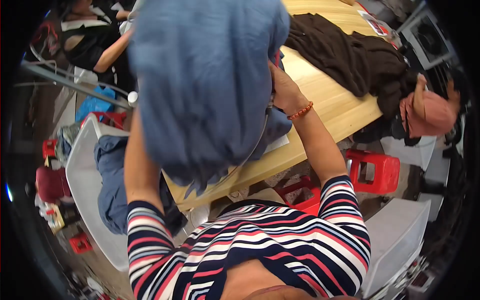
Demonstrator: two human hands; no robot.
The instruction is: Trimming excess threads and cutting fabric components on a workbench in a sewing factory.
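A large piece of blue clothing [205, 85] is held up in front of me above the table and looks slightly blurred. It hangs in folds, so I cannot make out which kind of garment it is. My right hand [286, 90], with a beaded bracelet on its wrist, grips the cloth's right edge with bent fingers. A small red thing shows just above those fingers, too little of it to name. My left forearm reaches up behind the cloth's left side, and the hand itself is hidden there.
A wooden table [320, 120] carries a dark brown garment [350, 55]. More blue cloth [112, 185] lies in a white bin [82, 175] at my left. Red stools [374, 172] and a pale bin [397, 240] stand at right. Other people work at far left and right.
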